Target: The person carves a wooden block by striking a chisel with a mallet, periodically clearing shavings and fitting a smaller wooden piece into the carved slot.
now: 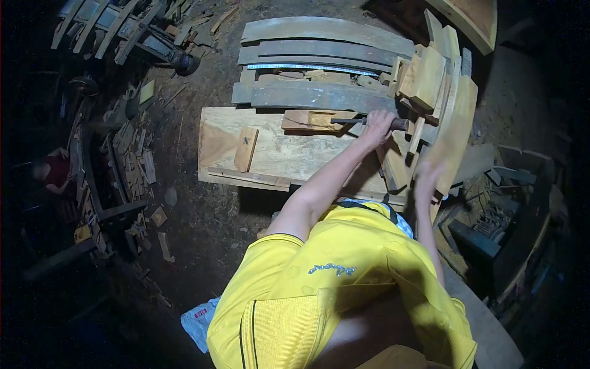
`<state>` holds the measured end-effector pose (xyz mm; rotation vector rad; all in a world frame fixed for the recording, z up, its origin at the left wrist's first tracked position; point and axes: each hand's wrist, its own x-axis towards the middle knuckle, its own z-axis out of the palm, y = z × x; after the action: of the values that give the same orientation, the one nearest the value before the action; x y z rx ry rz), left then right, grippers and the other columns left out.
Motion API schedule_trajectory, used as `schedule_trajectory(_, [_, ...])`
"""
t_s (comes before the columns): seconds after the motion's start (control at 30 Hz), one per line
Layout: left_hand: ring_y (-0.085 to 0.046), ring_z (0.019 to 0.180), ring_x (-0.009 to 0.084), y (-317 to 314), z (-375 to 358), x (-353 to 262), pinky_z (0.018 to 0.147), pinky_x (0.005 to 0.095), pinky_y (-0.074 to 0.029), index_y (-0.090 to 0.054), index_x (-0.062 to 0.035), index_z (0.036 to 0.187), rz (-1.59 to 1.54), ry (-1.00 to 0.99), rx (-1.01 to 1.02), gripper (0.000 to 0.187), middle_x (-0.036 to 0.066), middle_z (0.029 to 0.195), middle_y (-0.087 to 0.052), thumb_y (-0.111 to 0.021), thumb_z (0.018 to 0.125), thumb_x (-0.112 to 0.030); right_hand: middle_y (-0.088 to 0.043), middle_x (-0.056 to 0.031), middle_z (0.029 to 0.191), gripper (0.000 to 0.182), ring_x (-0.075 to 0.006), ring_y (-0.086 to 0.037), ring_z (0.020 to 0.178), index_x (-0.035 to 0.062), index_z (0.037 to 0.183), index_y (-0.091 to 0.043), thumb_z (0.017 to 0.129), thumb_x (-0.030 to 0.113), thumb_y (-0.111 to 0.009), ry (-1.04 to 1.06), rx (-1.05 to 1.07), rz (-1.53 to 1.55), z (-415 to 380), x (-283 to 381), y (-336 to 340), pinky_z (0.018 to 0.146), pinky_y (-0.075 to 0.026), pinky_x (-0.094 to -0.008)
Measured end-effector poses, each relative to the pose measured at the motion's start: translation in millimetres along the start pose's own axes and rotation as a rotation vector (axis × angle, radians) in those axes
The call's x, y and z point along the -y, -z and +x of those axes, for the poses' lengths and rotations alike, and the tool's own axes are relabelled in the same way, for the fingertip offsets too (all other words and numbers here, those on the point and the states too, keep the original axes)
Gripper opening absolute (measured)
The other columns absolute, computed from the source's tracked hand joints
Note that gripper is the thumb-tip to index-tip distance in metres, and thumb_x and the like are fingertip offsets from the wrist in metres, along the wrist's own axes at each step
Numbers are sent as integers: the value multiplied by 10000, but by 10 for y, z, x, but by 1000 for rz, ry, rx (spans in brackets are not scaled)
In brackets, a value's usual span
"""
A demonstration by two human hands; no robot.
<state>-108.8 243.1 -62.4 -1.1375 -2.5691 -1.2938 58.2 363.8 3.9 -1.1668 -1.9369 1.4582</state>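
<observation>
While the left grip [378, 126] held a tool [400, 125], the right grip [429, 175] was beside a long board [458, 132]

Because the left grip's fingers were curled round the tool, its handle stuck out to their right and its dark shaft [345, 121] pointed left over the slot of a wooden block [322, 123]; whether the tip touched could not be told. The block lay flat on the tabletop [215, 144], which presumably gave it firm support. The right grip, nearer the body, was too blurred to tell its spread or whether it had hold of the long board.

Further left of the left grip lay a small marked board [246, 149] and a narrow strip [249, 176], seemingly placed to leave room round the block. Beyond that grip, curved boards [322, 95] ran roughly parallel, likely for stability; to its right, wood pieces [427, 80] were piled together.
</observation>
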Motion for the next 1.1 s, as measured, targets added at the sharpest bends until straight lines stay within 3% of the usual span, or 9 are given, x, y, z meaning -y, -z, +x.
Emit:
schedule_trajectory(0.07, [-456, 951, 370, -22, 0, 4, 822, 460, -355, -460, -69, 1041, 3, 0, -3, 397, 170, 968, -477, -640, 689, -87, -391, -213, 1303, 568, -321, -393, 1202, -17, 1366, -195, 924, 245, -436, 468, 311, -603, -54, -275, -43, 993, -300, -413])
schedule_trajectory(0.13, [-458, 951, 364, -41, -5, 60, 815, 459, -357, -463, -64, 1037, 45, 39, 45, 396, 166, 968, -479, -641, 683, -82, -419, -215, 1269, 560, -316, -404, 1184, -11, 1364, -213, 921, 241, -445, 505, 236, -565, -13, -207, -68, 980, -304, -420])
schedule_trajectory(0.23, [-461, 950, 364, -30, -31, 66, 811, 461, -362, -467, -58, 1039, 52, -22, -8, 410, 165, 968, -482, -648, 672, -82, -463, -211, 1188, 531, -325, -460, 1091, 5, 1356, -248, 919, 231, -447, -58, 53, 46, -53, 224, -65, 954, -336, -397])
schedule_trajectory(0.33, [-466, 941, 364, -98, -22, 105, 798, 460, -367, -465, -53, 1028, 88, -17, 2, 405, 165, 959, -485, -650, 669, -82, -451, -201, 1222, 523, -331, -471, 1080, 3, 1355, -250, 925, 237, -435, 492, 240, -353, 72, -306, -107, 946, -345, -395])
schedule_trajectory(0.53, [-473, 925, 368, 26, -69, 157, 784, 447, -375, -464, -55, 1001, 75, -2, 16, 374, 163, 943, -491, -643, 673, -83, -382, -227, 1326, 578, -350, -491, 1100, 25, 1391, -186, 933, 286, -421, -71, 128, -16, 20, 55, -52, 890, -407, -391])
schedule_trajectory(0.6, [-473, 923, 370, 19, -57, 160, 784, 447, -377, -465, -55, 1000, 90, 6, 21, 374, 164, 941, -491, -644, 673, -82, -396, -246, 1310, 567, -362, -513, 1066, 24, 1382, -202, 929, 276, -431, 230, 17, -225, 118, -323, -123, 869, -420, -399])
schedule_trajectory(0.67, [-474, 922, 373, 3, -55, 169, 785, 446, -379, -467, -54, 998, 102, 18, 24, 373, 165, 939, -490, -645, 672, -81, -406, -265, 1294, 576, -363, -473, 1128, 6, 1373, -207, 924, 278, -444, 396, 511, -549, 29, -160, -117, 940, -371, -393])
schedule_trajectory(1.0, [-482, 924, 309, 1173, -397, 44, 827, 375, -413, -510, -27, 999, -59, 111, -292, 340, 142, 940, -479, -610, 677, 20, -367, -239, 1335, 545, -305, -365, 1245, -46, 1351, -249, 932, 250, -433, 109, 208, -181, 247, -230, 207, 1038, -264, -345])
schedule_trajectory(1.1, [-543, 874, 192, 1455, -718, 241, 783, 301, -436, -523, -29, 1008, -267, 529, -595, 276, 73, 927, -555, -653, 768, -68, -378, -231, 1329, 544, -290, -373, 1239, -49, 1351, -247, 928, 232, -443, 49, 204, -158, 203, -268, 348, 1034, -269, -338])
